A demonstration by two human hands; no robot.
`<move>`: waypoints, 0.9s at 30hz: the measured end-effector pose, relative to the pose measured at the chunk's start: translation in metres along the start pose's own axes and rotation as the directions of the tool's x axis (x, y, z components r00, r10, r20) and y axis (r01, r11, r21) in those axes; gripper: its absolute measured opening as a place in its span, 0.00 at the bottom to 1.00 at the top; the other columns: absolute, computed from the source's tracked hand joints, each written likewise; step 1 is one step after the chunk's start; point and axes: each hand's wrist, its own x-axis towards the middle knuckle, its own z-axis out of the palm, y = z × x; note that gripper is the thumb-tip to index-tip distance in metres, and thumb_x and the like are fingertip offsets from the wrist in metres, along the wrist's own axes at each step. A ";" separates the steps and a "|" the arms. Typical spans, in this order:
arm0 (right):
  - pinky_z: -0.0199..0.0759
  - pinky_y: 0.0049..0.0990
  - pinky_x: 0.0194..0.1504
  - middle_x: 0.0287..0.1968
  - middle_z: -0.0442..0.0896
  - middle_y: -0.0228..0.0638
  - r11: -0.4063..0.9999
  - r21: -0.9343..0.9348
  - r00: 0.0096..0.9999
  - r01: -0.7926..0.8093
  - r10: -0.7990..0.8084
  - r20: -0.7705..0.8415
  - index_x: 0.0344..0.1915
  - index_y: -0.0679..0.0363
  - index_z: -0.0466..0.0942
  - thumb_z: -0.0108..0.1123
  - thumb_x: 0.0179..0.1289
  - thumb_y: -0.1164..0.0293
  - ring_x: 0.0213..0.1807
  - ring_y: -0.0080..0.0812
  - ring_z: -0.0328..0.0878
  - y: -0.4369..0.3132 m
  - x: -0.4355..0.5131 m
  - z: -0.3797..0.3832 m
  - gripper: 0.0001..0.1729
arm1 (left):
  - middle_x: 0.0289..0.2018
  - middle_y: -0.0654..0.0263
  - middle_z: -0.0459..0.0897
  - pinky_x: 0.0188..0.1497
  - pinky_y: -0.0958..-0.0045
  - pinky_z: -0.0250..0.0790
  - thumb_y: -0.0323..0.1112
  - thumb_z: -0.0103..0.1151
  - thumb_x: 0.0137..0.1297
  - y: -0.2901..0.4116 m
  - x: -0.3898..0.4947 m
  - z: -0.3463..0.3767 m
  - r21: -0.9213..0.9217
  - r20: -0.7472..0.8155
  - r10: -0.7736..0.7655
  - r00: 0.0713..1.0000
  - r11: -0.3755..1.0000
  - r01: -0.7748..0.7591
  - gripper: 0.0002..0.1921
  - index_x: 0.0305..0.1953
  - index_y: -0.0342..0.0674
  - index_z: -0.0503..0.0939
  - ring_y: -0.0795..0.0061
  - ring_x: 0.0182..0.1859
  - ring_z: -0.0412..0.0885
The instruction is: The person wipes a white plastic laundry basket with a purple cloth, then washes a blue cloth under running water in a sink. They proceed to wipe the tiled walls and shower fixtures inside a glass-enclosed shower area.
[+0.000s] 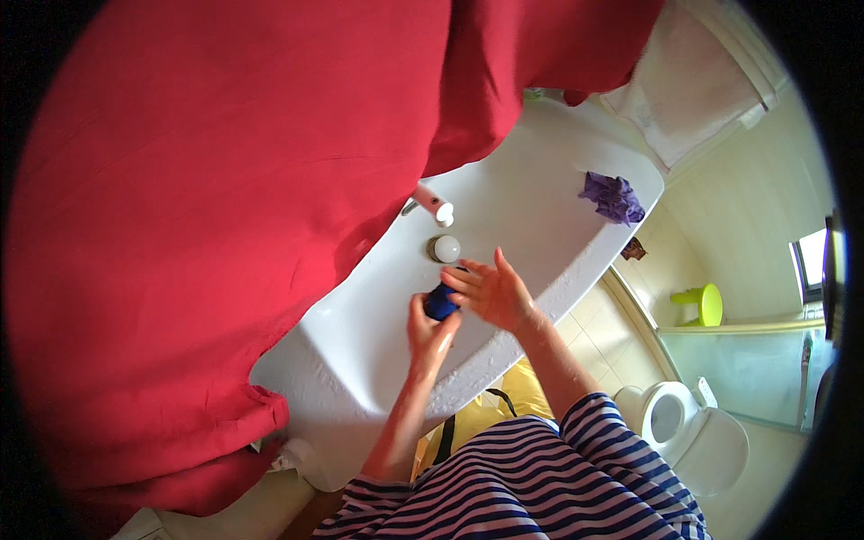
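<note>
My left hand (430, 332) is closed around a dark blue object (442, 302) over the white sink basin (378, 351); its exact kind is hard to tell. Beside it, my right hand (491, 293) has its fingers spread, with fingertips over the blue object; whether they touch it is unclear. Both hands look wet. Just beyond them are a round white drain plug (447, 249) and a white faucet (435, 204). A crumpled purple cloth (613, 198) lies at the basin's right end.
A large red cloth (236, 169) hangs over the basin's far and left sides. To the right are a toilet (688, 432), a green stool (705, 305), a glass partition (742, 371) and a hanging white towel (695, 81). Something yellow (523, 391) is below the near rim.
</note>
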 end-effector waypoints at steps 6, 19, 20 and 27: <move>0.73 0.38 0.55 0.51 0.79 0.39 0.915 -0.376 0.947 0.147 -0.241 -0.215 0.61 0.57 0.65 0.59 0.68 0.56 0.54 0.36 0.78 0.001 0.000 -0.032 0.28 | 0.44 0.49 0.79 0.53 0.54 0.67 0.34 0.69 0.53 0.054 -0.029 0.028 0.551 0.096 0.414 0.905 0.735 -0.395 0.28 0.54 0.37 0.69 0.48 0.48 0.77; 0.72 0.26 0.50 0.46 0.78 0.29 0.955 -0.033 0.942 0.295 -0.296 -0.157 0.58 0.54 0.70 0.61 0.68 0.64 0.47 0.24 0.74 -0.053 -0.053 -0.022 0.21 | 0.70 0.52 0.61 0.76 0.48 0.40 0.57 0.47 0.72 0.063 -0.040 0.074 -0.725 0.311 -0.098 0.945 0.619 0.303 0.35 0.71 0.40 0.57 0.52 0.75 0.52; 0.71 0.26 0.49 0.46 0.77 0.29 0.944 -0.162 0.940 0.286 -0.309 -0.142 0.59 0.54 0.69 0.61 0.68 0.64 0.46 0.24 0.73 -0.057 -0.056 -0.021 0.22 | 0.70 0.53 0.60 0.76 0.50 0.38 0.60 0.46 0.71 0.052 -0.045 0.080 -0.564 0.302 -0.106 0.947 0.781 0.267 0.36 0.71 0.42 0.58 0.54 0.75 0.51; 0.70 0.39 0.57 0.48 0.82 0.49 0.498 -0.803 0.847 0.327 -0.532 0.015 0.59 0.55 0.71 0.58 0.68 0.56 0.55 0.46 0.78 -0.065 -0.080 -0.055 0.25 | 0.68 0.56 0.61 0.69 0.64 0.56 0.55 0.51 0.72 0.018 -0.064 0.140 -0.212 0.153 -0.072 0.986 0.972 0.104 0.36 0.71 0.39 0.54 0.64 0.70 0.61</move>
